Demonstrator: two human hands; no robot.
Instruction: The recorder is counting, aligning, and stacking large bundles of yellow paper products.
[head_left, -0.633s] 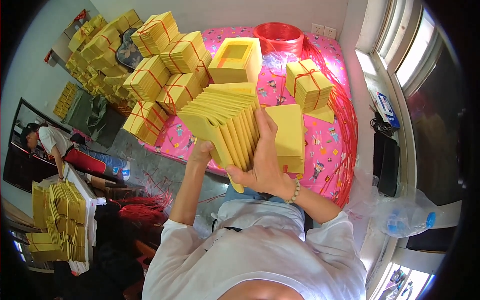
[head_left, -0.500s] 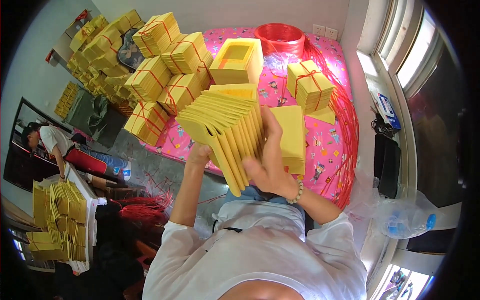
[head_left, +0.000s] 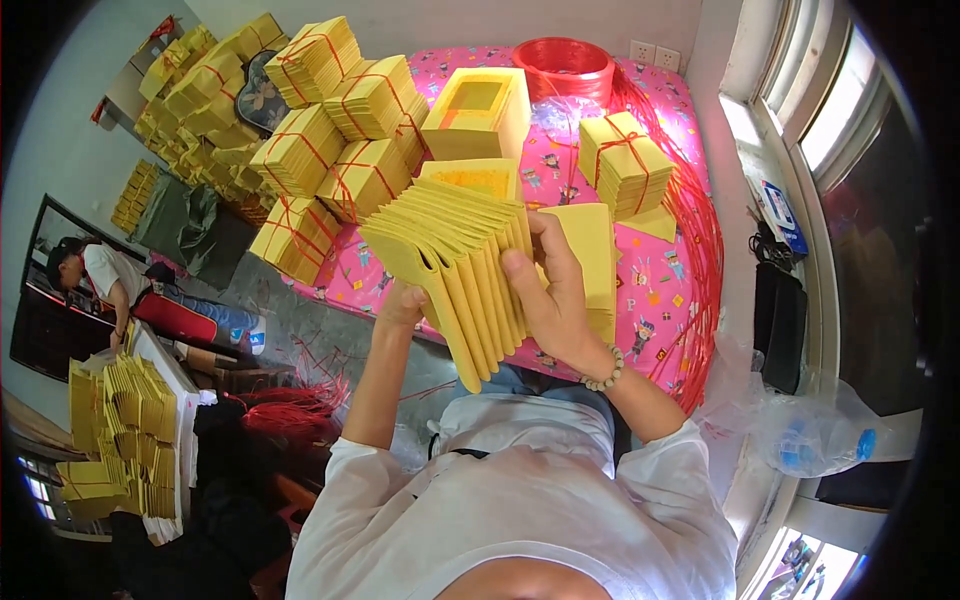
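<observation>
A thick stack of folded yellow paper [head_left: 455, 275] is held up in front of me, its folds fanned and slanting. My left hand [head_left: 404, 302] grips it from the lower left, with the fingers mostly hidden underneath. My right hand [head_left: 548, 295] clasps the right side, thumb against the folds. Just beyond the stack is a yellow box-like pile with an orange patch [head_left: 470, 178]. Another flat yellow paper pile [head_left: 590, 260] lies behind my right hand on the pink patterned cover [head_left: 645, 300].
Yellow bundles tied with red string [head_left: 300, 150] are piled at the left of the cover. A red string coil [head_left: 563, 70] sits at the back, its strands trailing down the right. At far left, a person [head_left: 120, 285] leans over a table with yellow stacks [head_left: 125, 430].
My right hand has shifted slightly right and its thumb has moved up along the folds. The stack's folds sit a little more spread. My left hand keeps its hold.
</observation>
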